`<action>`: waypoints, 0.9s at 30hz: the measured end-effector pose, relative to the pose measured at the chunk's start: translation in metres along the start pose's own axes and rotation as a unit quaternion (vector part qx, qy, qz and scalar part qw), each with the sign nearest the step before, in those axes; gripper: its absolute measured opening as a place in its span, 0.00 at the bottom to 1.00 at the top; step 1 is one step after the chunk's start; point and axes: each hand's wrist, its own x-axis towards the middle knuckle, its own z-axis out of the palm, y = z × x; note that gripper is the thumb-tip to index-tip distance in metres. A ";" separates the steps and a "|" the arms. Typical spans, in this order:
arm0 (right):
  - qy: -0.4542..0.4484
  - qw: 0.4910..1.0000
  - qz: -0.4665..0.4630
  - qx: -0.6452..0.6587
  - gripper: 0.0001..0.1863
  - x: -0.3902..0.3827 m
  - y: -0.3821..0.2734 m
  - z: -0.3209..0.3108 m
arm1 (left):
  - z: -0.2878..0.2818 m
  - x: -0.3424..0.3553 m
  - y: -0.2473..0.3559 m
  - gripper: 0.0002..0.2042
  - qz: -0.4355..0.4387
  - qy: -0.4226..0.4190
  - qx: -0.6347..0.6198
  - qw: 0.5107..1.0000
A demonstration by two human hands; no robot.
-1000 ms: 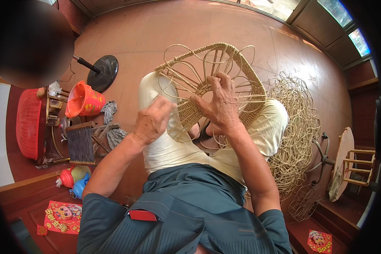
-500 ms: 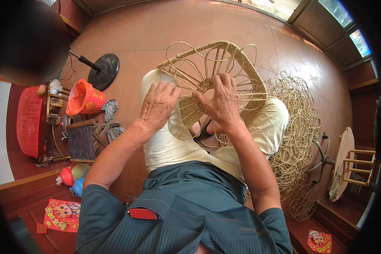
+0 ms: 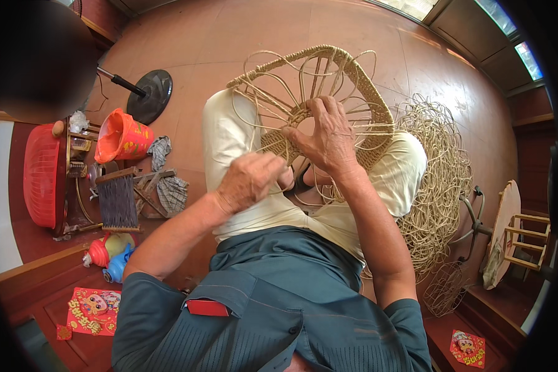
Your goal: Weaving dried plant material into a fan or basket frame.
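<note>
A half-woven basket (image 3: 381, 110) of tan cord on a wire frame rests tilted across my knees. Its rim is wrapped in cord, and bare spokes and loose loops fan out around a small ring at its middle. My right hand (image 3: 330, 137) grips the basket at that ring, thumb on the near side and fingers over the far side. Below the basket's near left edge, my left hand (image 3: 251, 180) is closed, fingers curled together and slightly blurred. Whatever its fingertips hold is hidden.
A big heap of loose cord (image 3: 437, 186) lies on the floor by my right knee. To the left are a red bucket (image 3: 127, 137), a small folding stool (image 3: 119, 201) and a round black stand base (image 3: 152, 96). A round wooden stool (image 3: 502, 235) lies tipped at the right.
My left hand has moved from the basket's left side down toward my lap. My right hand keeps its hold at the middle ring, and the basket sits slightly higher in view.
</note>
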 end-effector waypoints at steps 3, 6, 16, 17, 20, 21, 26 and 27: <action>-0.021 1.000 -0.011 -0.003 0.37 -0.002 -0.002 -0.006 | 0.013 -0.017 0.026 0.10 0.015 0.041 -0.058 0.997; -0.043 0.999 -0.006 -0.007 0.39 -0.001 -0.005 -0.011 | 0.018 -0.039 0.036 0.09 -0.001 0.028 -0.075 0.997; -0.067 0.997 0.012 -0.023 0.39 0.003 -0.009 -0.013 | -0.016 -0.037 0.004 0.05 -0.189 0.068 0.052 0.978; -0.068 0.997 0.011 -0.023 0.39 0.004 -0.009 -0.013 | -0.016 -0.035 0.005 0.05 -0.176 0.072 0.074 0.979; -0.057 0.998 0.003 -0.016 0.39 0.004 -0.008 -0.012 | -0.011 -0.032 0.007 0.04 -0.141 0.064 0.099 0.983; -0.062 0.998 0.009 -0.017 0.39 0.004 -0.008 -0.012 | -0.008 -0.032 0.007 0.04 -0.118 0.053 0.101 0.986; -0.075 0.997 0.018 -0.020 0.40 0.006 -0.008 -0.013 | 0.002 -0.028 0.014 0.05 -0.143 0.005 0.084 0.986; -0.067 0.998 0.010 -0.016 0.40 0.006 -0.006 -0.012 | 0.004 -0.027 0.015 0.06 -0.154 0.005 0.064 0.986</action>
